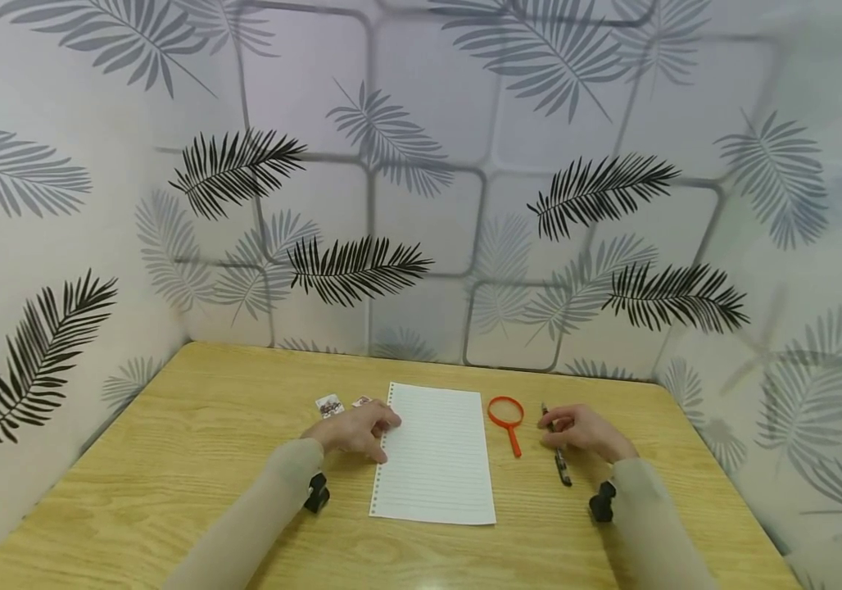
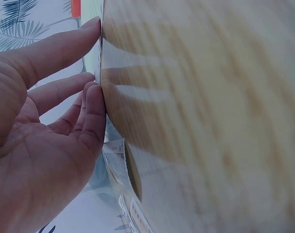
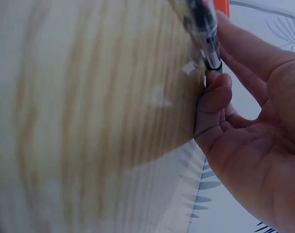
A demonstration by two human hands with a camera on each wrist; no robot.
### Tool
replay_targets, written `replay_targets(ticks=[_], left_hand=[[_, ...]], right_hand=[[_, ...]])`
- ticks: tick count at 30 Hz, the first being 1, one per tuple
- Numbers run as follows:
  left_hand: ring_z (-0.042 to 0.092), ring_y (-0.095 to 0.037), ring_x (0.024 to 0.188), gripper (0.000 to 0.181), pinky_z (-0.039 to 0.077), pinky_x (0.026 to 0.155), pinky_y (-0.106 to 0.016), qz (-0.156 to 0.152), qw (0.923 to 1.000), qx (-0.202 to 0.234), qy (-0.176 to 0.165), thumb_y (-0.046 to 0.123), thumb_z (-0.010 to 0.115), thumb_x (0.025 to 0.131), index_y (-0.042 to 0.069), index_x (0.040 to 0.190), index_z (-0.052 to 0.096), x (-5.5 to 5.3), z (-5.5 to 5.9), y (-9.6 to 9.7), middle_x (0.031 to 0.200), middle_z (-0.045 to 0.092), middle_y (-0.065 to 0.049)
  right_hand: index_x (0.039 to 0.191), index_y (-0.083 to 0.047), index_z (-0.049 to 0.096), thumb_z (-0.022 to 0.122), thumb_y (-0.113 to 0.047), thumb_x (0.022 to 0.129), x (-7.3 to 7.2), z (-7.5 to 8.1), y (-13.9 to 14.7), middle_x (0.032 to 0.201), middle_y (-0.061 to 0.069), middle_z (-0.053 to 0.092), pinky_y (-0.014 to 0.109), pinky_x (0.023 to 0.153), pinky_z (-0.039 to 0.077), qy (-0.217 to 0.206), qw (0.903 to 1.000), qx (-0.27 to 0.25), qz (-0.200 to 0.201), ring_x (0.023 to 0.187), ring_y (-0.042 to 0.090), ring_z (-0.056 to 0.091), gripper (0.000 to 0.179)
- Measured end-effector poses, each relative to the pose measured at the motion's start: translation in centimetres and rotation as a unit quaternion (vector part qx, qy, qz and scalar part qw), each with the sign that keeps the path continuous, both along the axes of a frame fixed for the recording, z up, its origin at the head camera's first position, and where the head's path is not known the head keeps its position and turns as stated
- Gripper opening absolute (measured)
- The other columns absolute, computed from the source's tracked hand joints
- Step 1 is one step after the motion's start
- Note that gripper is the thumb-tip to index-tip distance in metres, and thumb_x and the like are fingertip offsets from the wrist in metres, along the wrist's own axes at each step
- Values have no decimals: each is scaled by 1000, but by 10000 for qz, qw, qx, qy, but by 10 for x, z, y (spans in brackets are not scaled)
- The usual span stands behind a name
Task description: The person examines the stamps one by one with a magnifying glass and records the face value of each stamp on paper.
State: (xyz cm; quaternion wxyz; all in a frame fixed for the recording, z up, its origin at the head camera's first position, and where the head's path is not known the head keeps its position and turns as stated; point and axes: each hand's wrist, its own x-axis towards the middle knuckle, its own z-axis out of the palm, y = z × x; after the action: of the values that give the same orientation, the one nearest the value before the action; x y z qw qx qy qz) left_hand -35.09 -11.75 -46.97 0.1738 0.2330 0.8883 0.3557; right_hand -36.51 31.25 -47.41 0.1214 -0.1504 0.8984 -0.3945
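A sheet of lined paper (image 1: 436, 459) with holes down its left side lies on the wooden table. My left hand (image 1: 357, 428) rests at the paper's left edge, thumb and fingers apart. In the left wrist view, the fingertips of the left hand (image 2: 55, 102) meet the table surface. At the right, my right hand (image 1: 586, 433) lies over the middle of a dark and clear pen (image 1: 563, 469), its thumb and fingers spread. The right wrist view has the pen (image 3: 200, 24) close by the fingers of the right hand (image 3: 254, 107); a firm grip on it does not show.
A red magnifying glass (image 1: 514, 442) lies between the paper and the pen. Small printed pieces, one a white patterned square (image 1: 329, 406), lie beyond the left hand. The table (image 1: 170, 459) meets leaf-patterned walls at the back and sides.
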Motion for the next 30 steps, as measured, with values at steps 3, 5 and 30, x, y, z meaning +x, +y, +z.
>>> replay_targets(ticks=[3, 5, 30], left_hand=[[49, -20, 103, 63, 43, 100, -41, 32, 10000, -18, -33, -1, 81, 75, 1, 133, 57, 0, 0, 0, 121, 53, -8], [49, -20, 104, 62, 43, 100, -41, 69, 10000, -34, -51, -1, 81, 75, 2, 133, 57, -1, 0, 0, 121, 53, -7], [50, -21, 106, 63, 43, 101, -42, 24, 10000, 43, -72, -1, 80, 76, 0, 134, 56, 4, 5, 1, 124, 53, -9]], right_hand=[[115, -1, 67, 75, -16, 86, 1, 1, -1, 85, 5, 59, 27, 64, 40, 2, 9998, 141, 123, 71, 14, 46, 34], [114, -1, 67, 75, -15, 86, 2, 2, -3, 84, 5, 58, 27, 63, 39, 48, 9996, 208, 160, 71, 14, 46, 33], [126, 1, 63, 58, -8, 93, 2, -2, 10, 75, 1, 61, 25, 55, 43, -271, 9992, -213, 217, 60, 12, 50, 34]])
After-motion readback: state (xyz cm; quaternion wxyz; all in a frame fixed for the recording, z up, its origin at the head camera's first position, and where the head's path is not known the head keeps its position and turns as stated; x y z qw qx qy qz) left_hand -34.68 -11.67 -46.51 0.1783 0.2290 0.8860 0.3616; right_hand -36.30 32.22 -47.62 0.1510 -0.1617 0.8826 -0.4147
